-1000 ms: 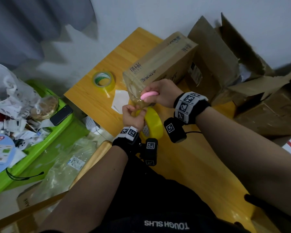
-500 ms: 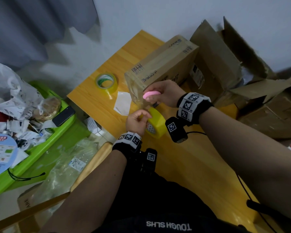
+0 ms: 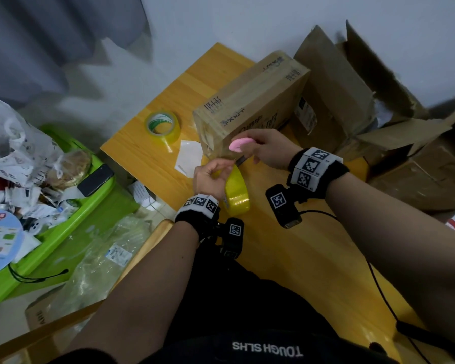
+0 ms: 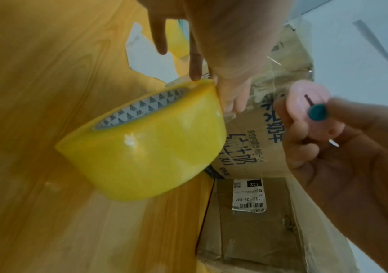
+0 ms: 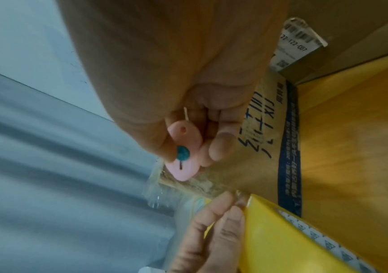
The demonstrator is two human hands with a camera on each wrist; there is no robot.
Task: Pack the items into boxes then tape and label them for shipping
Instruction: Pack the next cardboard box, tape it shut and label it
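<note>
A closed brown cardboard box [image 3: 250, 101] with printed characters lies on the wooden table [image 3: 153, 153]; clear tape covers its near end [image 4: 279, 73]. My left hand [image 3: 210, 174] holds a yellow tape roll [image 3: 237, 191] [image 4: 146, 146] [image 5: 288, 240] on edge just in front of the box, fingers pinching at its top edge. My right hand [image 3: 263, 151] grips a small pink cutter [image 3: 238, 144] [image 4: 309, 105] [image 5: 183, 157] with a teal slider beside the box's near corner, right above the roll. A short blade shows in the right wrist view.
A second tape roll [image 3: 163, 126] with a green core and white paper pieces [image 3: 189, 156] lie left of the box. Open, torn cardboard boxes [image 3: 378, 114] crowd the right. A green bin [image 3: 95, 195] with litter and a phone [image 3: 95, 179] stands left of the table, plastic wrap below it.
The left hand and yellow roll have drawn down away from the box end. The right hand with the pink cutter stays at the box's near corner.
</note>
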